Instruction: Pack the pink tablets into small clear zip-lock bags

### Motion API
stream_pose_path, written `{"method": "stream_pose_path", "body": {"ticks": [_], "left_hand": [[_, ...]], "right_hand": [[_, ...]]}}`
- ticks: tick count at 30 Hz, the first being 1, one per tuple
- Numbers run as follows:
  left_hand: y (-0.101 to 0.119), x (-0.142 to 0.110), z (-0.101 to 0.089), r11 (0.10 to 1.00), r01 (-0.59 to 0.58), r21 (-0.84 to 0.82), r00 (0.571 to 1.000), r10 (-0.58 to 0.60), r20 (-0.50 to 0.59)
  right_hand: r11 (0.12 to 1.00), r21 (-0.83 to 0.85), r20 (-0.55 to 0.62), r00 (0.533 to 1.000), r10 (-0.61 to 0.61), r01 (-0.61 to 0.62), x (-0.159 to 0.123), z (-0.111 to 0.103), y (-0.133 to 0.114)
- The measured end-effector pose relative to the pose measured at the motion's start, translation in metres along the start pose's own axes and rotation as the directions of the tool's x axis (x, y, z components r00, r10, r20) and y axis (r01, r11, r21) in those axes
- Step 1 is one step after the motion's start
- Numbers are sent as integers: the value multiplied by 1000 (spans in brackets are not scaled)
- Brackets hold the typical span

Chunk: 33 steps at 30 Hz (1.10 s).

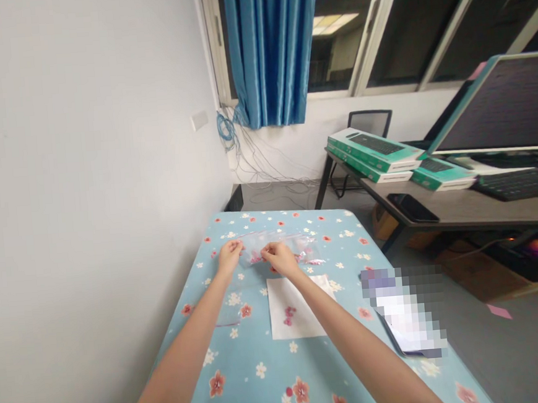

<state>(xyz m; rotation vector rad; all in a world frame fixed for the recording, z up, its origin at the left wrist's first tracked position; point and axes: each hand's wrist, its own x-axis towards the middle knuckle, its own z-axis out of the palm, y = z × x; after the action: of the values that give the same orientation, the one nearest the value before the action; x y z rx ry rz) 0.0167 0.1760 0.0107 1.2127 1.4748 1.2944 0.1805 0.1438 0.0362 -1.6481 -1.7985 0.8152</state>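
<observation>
Near the far end of the table, my left hand (230, 255) pinches the left edge of a clear plastic bag (249, 243). My right hand (280, 258) is closed in a pinch over the same bag; what sits between its fingertips is too small to make out. Small pink pieces (255, 258) show in the bag between the hands. More clear bags with pink contents (311, 255) lie just right of my right hand. Below the right wrist is a white sheet of paper (279, 294) with a little cluster of pink pieces (289, 315) on it. A flat clear bag (229, 316) lies beside my left forearm.
The table (261, 401) has a blue flowered cover and stands against a white wall (85, 178) on the left. A blurred-out flat object (406, 315) rests at its right edge. On a desk (455, 205) to the right are keyboard boxes (372, 150), a phone (412, 207) and a monitor (499, 106).
</observation>
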Motion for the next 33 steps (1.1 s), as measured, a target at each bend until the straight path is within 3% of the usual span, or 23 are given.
{"method": "stream_pose_path", "body": {"ticks": [8,14,17,21,25,28,30,33], "left_hand": [[-14,39,12,966,-71,250,996,80,-29],[-12,35,18,900,-206,384,978,206,42],[-7,23,12,867,-266,420,963,259,75],[-3,-6,-23,835,-307,457,951,282,125],[-13,-51,-83,773,-287,565,958,251,142],[-26,-87,-120,696,-223,682,971,217,96],[-33,-109,-132,658,-241,713,966,236,108],[-37,-135,-133,572,-348,743,930,313,194]], "right_hand": [[977,-210,-114,993,-5,-20,18,5,-4],[955,-290,-176,984,9,-60,16,10,-5],[959,-281,-236,971,-35,-33,4,9,-9],[978,-194,-230,966,-117,72,-26,4,-11],[980,-137,-30,988,-153,147,-63,5,-13],[966,-170,42,981,-190,195,-88,14,-18],[940,-216,80,965,-251,263,-101,23,-22],[887,-274,137,928,-346,371,-116,37,-27]]}}
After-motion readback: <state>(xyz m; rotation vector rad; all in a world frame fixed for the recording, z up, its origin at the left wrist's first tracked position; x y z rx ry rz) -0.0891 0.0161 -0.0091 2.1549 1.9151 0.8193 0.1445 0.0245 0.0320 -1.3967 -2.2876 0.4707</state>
